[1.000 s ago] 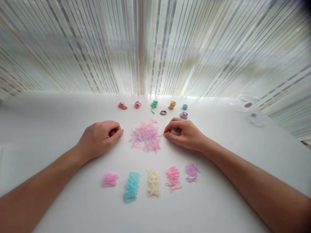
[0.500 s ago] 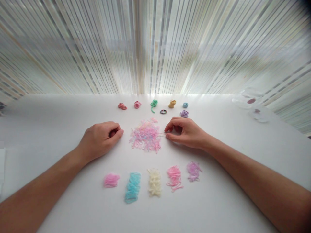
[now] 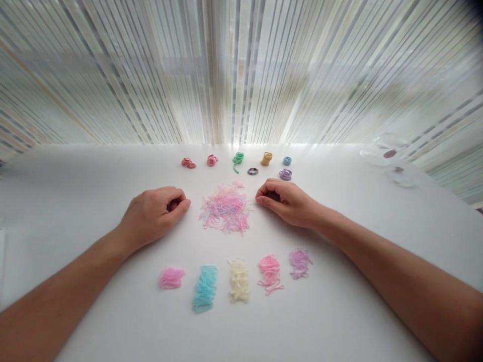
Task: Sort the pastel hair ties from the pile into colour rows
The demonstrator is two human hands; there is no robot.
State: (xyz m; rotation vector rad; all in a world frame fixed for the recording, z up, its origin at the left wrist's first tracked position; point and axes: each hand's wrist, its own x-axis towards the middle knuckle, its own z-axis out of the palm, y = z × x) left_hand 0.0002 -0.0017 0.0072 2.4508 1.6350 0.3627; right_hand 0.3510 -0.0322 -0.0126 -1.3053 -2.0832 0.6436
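A loose heap of small elastic bands (image 3: 226, 208), mixed pink, lilac and pale blue, lies mid-table between my hands. At its right edge my right hand (image 3: 285, 201) pinches thumb and forefinger together on a thin pale elastic band, of which only a faint strand shows between the fingertips and the heap. My left hand (image 3: 156, 213) rests on the table left of the heap, fingers curled and thumb against the forefinger, with nothing visible in it. Nearer me lie sorted bands: a bright pink pile (image 3: 172, 278), blue (image 3: 206, 288), cream (image 3: 239, 281), pink (image 3: 270, 273) and lilac (image 3: 300, 263).
Along the back stand small coils in red (image 3: 188, 163), pink (image 3: 212, 160), green (image 3: 238, 160), yellow (image 3: 266, 159), blue (image 3: 287, 161) and purple (image 3: 286, 174), with a dark multicoloured ring (image 3: 252, 171). Clear plastic pieces (image 3: 400, 177) lie far right, before a striped curtain (image 3: 226, 75).
My right thumb and forefinger have closed together at the heap's right edge. My left hand stays almost still. The whole view has shifted slightly.
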